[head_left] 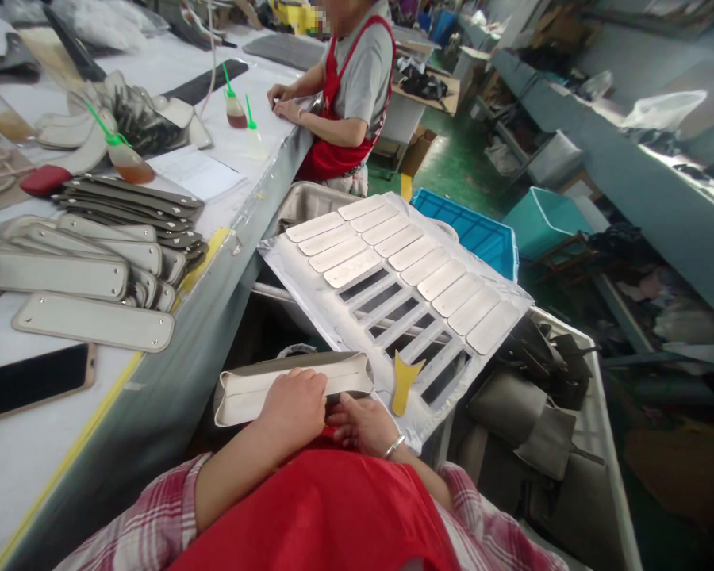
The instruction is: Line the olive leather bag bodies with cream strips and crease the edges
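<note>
My left hand [293,406] lies closed over a long grey folded leather piece [243,388] held above my lap. My right hand [362,424] grips the same piece from beneath at its right end, fingers curled. Just beyond it a white board [309,285] rests tilted, carrying two rows of pale oblong pieces [428,277] and several empty slots. A yellow scraper [403,382] lies on the board's near edge.
On the table to the left lie stacked oblong strips [95,262], a phone [32,379] and glue bottles [124,155]. A co-worker in a red apron [345,103] works at the far end. Metal bins with dark leather pieces [529,412] and blue crates [476,230] stand to the right.
</note>
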The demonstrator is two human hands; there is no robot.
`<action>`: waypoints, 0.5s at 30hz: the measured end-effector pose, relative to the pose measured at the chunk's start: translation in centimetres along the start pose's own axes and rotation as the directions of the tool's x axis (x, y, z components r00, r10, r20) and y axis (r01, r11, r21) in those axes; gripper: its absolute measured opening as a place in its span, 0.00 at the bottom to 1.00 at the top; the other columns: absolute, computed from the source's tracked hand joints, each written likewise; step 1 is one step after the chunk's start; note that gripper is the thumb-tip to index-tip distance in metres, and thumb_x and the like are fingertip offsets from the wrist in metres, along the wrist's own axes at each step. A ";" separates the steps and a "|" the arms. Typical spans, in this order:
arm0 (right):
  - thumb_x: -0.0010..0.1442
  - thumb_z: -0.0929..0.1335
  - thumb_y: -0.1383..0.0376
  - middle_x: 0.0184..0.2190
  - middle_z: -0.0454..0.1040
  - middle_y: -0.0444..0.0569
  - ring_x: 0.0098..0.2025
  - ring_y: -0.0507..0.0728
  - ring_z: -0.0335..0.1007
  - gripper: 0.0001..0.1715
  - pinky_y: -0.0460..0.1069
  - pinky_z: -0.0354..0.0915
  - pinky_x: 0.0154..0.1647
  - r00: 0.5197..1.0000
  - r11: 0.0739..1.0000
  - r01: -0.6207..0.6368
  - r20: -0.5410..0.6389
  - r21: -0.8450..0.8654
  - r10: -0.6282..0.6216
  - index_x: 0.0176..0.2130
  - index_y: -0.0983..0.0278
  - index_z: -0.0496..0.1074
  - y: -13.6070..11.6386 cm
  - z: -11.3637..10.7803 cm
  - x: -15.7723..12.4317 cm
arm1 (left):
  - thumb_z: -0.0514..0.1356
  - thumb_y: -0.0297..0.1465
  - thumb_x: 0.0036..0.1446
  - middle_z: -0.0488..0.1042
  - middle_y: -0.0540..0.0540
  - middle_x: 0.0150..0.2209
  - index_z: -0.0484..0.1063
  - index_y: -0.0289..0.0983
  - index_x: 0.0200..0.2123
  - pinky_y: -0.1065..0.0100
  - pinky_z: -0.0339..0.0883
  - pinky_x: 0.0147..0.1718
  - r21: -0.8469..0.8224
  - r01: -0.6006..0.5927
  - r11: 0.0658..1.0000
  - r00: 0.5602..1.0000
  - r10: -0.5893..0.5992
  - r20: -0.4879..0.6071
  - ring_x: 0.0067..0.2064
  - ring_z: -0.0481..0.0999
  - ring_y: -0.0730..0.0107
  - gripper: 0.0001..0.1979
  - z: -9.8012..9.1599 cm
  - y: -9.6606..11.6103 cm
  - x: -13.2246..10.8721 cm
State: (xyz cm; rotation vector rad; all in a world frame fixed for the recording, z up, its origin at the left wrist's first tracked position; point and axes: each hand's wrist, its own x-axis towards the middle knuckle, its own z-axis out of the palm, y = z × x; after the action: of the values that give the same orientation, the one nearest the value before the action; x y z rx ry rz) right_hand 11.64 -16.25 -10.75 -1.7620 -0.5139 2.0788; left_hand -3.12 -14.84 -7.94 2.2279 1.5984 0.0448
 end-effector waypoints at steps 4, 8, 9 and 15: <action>0.62 0.60 0.59 0.22 0.75 0.52 0.15 0.48 0.65 0.21 0.42 0.58 0.13 0.999 1.000 -0.018 0.028 0.008 0.017 0.28 0.70 0.70 -0.2 -0.1 0.5 | 0.52 0.29 0.53 0.72 0.43 0.31 0.66 0.37 0.28 0.61 0.64 0.34 -0.045 -0.017 0.999 0.999 0.019 0.032 0.36 0.71 0.59 0.05 -0.2 -0.3 0.5; 0.61 0.61 0.57 0.21 0.74 0.52 0.15 0.49 0.66 0.20 0.42 0.58 0.13 0.998 1.000 -0.026 0.063 0.013 0.025 0.29 0.70 0.70 -0.1 0.2 0.5 | 0.53 0.31 0.54 0.72 0.45 0.30 0.65 0.37 0.34 0.64 0.63 0.32 -0.121 0.036 0.992 0.997 -0.028 0.066 0.34 0.71 0.61 0.05 -0.5 -0.7 0.4; 0.60 0.61 0.56 0.21 0.74 0.52 0.15 0.49 0.66 0.20 0.41 0.58 0.13 0.997 1.000 -0.023 0.069 0.016 0.022 0.29 0.70 0.70 -0.1 0.4 0.4 | 0.54 0.30 0.54 0.72 0.45 0.30 0.63 0.36 0.37 0.65 0.63 0.31 -0.144 0.049 0.988 0.997 -0.039 0.072 0.34 0.71 0.62 0.07 -0.5 -0.8 0.2; 0.61 0.61 0.56 0.21 0.74 0.52 0.15 0.49 0.66 0.21 0.41 0.58 0.13 0.999 0.999 -0.038 0.028 0.001 0.038 0.29 0.70 0.70 -0.3 1.8 0.0 | 0.53 0.29 0.56 0.70 0.45 0.34 0.65 0.37 0.35 0.64 0.62 0.37 -0.108 -0.011 0.994 1.000 0.011 0.004 0.39 0.68 0.61 0.04 -0.9 -2.2 -1.8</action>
State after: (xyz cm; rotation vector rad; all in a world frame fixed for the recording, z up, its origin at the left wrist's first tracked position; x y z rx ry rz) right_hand 9.92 -16.09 -10.32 -1.7570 -0.4897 2.1321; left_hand -5.97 -15.65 -7.44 2.1528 1.5435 0.1260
